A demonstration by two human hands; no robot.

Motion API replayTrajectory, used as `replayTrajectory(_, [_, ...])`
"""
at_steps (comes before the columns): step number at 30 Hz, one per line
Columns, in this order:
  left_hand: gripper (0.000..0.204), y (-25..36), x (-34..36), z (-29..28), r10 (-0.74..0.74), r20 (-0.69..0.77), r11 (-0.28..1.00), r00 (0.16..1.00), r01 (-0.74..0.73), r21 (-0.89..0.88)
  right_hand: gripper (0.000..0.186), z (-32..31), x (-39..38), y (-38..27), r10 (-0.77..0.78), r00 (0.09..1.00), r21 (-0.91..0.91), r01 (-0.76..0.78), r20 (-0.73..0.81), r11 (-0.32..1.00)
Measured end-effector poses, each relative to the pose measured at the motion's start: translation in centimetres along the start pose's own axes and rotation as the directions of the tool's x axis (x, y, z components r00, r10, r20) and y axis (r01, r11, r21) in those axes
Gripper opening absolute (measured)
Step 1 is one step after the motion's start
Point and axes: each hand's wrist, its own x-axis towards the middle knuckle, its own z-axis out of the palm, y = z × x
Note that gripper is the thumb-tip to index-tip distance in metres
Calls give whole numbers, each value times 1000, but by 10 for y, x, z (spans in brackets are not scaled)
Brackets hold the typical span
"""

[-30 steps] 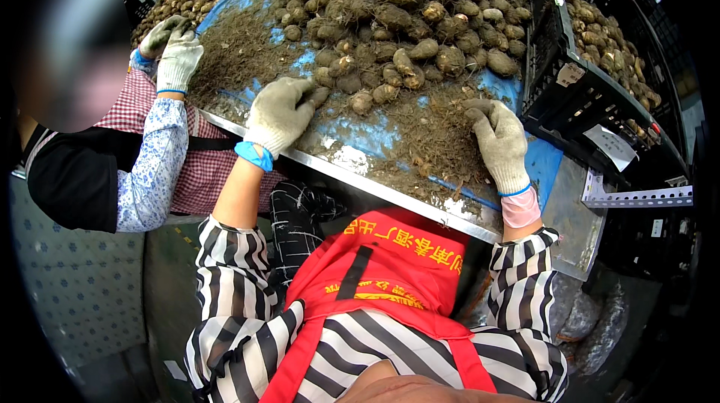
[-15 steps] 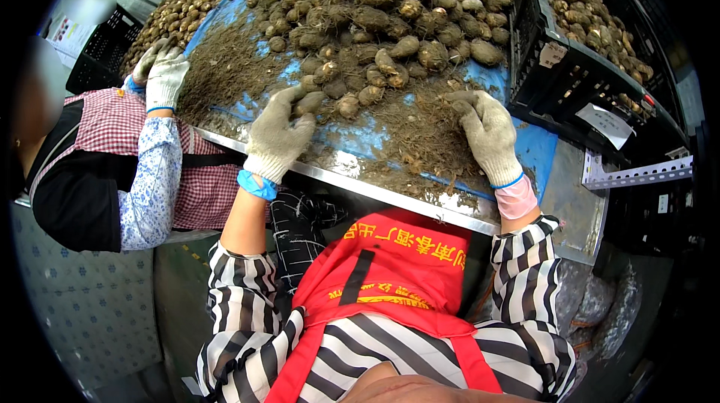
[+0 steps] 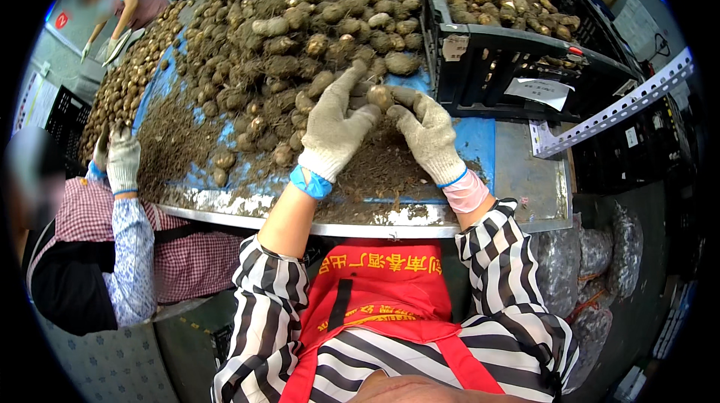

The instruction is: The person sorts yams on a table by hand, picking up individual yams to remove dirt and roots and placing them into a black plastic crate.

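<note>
Rounded tuber between gloved left hand and right hand, fingers of both closed on it; probably light, firm, gritty, best held round its thick middle.

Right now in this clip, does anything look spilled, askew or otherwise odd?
Two things. Loose brown debris is strewn over the blue sheet, partly in front of the tuber pile, so it looks spilled. The white paper on the black crate sits tilted, out of line with the rim.
</note>
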Motion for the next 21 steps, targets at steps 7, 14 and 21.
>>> replayTrajectory(7, [50,-30,7,4,-121,165,967,979,154,-205,25,-6,-1,2,38,999,-154,-41,-29,987])
replayTrajectory(14, [48,-50,-2,3,-142,141,950,980,175,-258,27,4,-3,-7,106,994,141,-100,-34,985])
replayTrajectory(21, [46,-35,-6,6,-96,130,987,987,78,138,20,1,-3,-8,41,998,-127,-46,-43,991])
